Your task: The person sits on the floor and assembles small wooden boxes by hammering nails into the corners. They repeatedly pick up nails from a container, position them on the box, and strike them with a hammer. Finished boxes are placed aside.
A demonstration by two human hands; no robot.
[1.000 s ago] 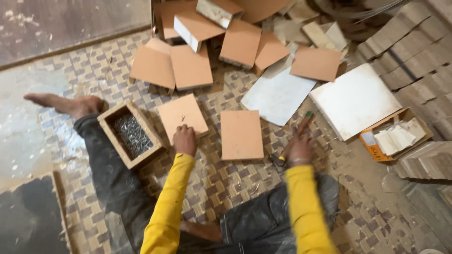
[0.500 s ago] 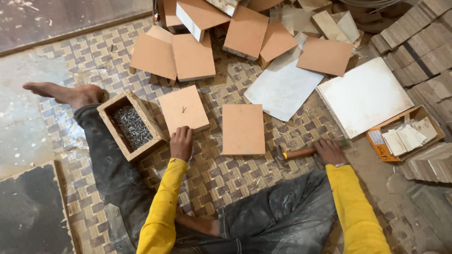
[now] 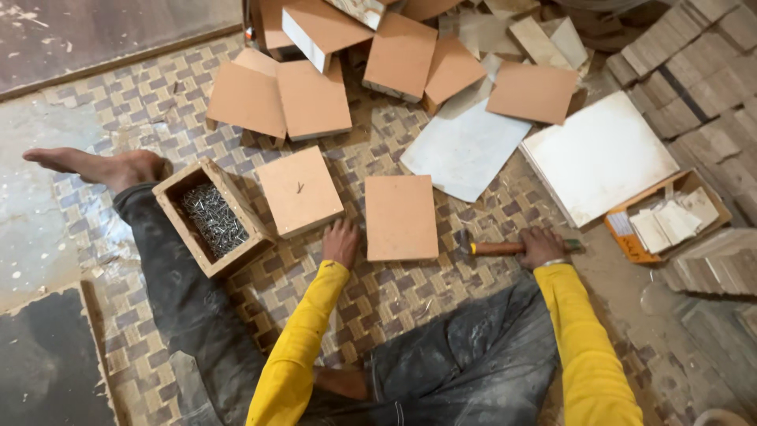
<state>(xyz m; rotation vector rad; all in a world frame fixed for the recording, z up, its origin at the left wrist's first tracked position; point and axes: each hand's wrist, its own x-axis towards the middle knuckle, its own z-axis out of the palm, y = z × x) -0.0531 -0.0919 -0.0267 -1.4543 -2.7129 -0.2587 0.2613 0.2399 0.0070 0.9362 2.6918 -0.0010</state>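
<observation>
I sit on a woven mat [image 3: 394,300] in yellow sleeves. My left hand [image 3: 341,241] rests knuckles-up on the mat, touching the near corner of a square wooden box [image 3: 300,190] that has a small mark on its top. My right hand [image 3: 542,246] is closed round the wooden handle of a hammer [image 3: 493,248] that lies flat on the mat, its head pointing left. A plain brown board [image 3: 401,217] lies between the two hands. An open wooden box of nails [image 3: 211,218] stands by my left leg.
A pile of brown boards and boxes [image 3: 355,55] fills the far side. White sheets [image 3: 597,156] lie to the right, beside an orange tray of paper pieces [image 3: 666,221]. Stacked wood blocks [image 3: 694,71] line the right edge. My bare foot [image 3: 95,164] stretches left.
My right hand has lowered the hammer from upright to flat on the mat and slid right. My left hand has shifted off the marked box's top to its near corner.
</observation>
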